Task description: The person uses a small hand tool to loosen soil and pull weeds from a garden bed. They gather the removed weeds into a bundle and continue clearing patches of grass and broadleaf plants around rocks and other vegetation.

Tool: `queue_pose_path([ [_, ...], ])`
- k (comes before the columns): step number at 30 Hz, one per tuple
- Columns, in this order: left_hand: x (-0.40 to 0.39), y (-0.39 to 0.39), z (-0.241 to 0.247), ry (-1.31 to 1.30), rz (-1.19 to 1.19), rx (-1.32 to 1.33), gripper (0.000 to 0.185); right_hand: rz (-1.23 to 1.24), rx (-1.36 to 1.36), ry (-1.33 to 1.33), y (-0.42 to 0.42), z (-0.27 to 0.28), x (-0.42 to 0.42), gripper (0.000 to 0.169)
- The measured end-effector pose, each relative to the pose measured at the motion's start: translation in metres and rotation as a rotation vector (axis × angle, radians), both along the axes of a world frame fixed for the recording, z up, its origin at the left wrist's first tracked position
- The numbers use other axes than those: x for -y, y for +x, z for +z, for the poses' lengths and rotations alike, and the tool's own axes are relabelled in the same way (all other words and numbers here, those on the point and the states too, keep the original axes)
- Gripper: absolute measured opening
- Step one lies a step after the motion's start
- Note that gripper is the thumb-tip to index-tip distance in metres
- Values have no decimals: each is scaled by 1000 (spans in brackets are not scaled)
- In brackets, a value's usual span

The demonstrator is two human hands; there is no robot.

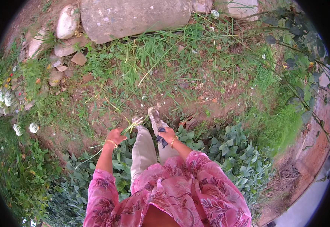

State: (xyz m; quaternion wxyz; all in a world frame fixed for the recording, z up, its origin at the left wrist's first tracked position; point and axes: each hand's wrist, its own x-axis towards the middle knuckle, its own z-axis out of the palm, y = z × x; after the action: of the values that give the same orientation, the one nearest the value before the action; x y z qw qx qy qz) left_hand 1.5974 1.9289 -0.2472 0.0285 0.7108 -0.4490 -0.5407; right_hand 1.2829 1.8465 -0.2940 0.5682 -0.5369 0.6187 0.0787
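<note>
My left hand (117, 136) is closed around a small bunch of long green stems (133, 124), whose upper ends reach toward my shoes. Thin stems also trail down and left from that hand. In my right hand (168, 134) is a crumpled dark cloth-like item (162, 137), held in front of my right trouser leg; its exact kind cannot be told. Each wrist has a gold-coloured bangle. Ahead of my shoes (154, 113) grow tufts of long green grass-like leaves (142, 56) in brown soil.
A large stone slab (136, 18) lies at the top, with rounded stones (68, 22) to its left. Leafy plants (227, 147) crowd both sides of my legs. White flowers (34, 127) stand at left. A rose-like branch (292, 49) hangs at right, over a brick edging (312, 147).
</note>
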Motion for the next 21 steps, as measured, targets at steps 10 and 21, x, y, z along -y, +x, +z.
queue_pose_path([
  [10,104,-159,-127,166,-636,35,18,-356,-78,4,-138,-87,21,37],
  [21,250,-273,-288,-752,-1474,951,41,-272,-71,-244,-223,-180,75,39],
])
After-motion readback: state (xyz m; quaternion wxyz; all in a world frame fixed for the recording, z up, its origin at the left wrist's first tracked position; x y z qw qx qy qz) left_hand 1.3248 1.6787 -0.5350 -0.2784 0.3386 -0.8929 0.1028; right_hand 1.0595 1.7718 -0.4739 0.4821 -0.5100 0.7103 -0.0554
